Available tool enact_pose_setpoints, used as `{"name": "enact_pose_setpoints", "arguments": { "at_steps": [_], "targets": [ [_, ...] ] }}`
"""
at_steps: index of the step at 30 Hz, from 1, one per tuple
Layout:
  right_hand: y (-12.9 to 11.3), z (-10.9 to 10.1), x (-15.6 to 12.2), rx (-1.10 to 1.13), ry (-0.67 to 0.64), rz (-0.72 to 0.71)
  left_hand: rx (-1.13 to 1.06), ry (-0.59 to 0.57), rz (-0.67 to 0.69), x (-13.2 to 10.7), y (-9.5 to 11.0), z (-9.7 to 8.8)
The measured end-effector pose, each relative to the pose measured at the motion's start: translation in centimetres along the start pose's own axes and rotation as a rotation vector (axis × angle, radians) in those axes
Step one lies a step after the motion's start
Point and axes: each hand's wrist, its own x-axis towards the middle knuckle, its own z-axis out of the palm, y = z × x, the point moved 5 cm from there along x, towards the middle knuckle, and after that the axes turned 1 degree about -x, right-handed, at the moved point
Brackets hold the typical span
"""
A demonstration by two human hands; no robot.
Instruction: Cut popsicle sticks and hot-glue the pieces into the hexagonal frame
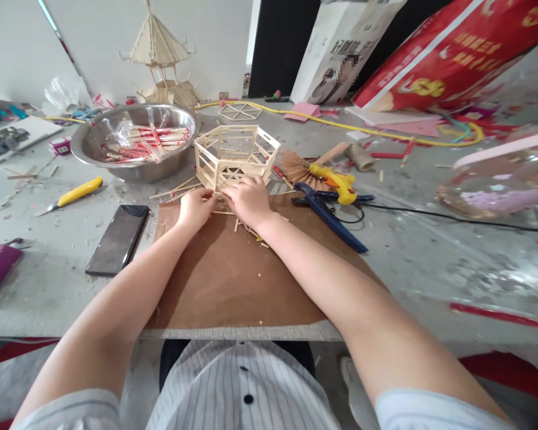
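Note:
A six-sided open frame of thin wooden sticks (237, 163) stands at the far edge of a brown mat (233, 275). My left hand (196, 210) is closed in a pinch at the frame's near lower corner. Beside it, my right hand (250, 200) has its fingers closed on the near side of the same frame. The fingertips of both hands almost meet and partly hide what lies between them. Short stick offcuts (246, 229) lie scattered on the mat just below my right hand.
A steel bowl (134, 170) of wrapped sticks stands behind left. A yellow craft knife (78, 192) and a phone (119, 239) lie left. A yellow glue gun (338, 184), blue-handled pliers (332, 218) and a black cord (452, 217) are right. A stick-built pagoda (159, 45) stands behind.

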Motion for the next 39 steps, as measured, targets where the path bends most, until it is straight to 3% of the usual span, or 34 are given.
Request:
{"name": "enact_pose_setpoints", "arguments": {
  "at_steps": [10, 39],
  "targets": [
    [0.17, 0.19, -0.40, -0.007, 0.062, -0.030, 0.030, 0.028, 0.013, 0.24, 0.05, 0.25],
    [0.14, 0.47, -0.30, 0.041, 0.046, 0.030, 0.024, 0.014, 0.008, 0.52, -0.17, 0.70]
  ]
}}
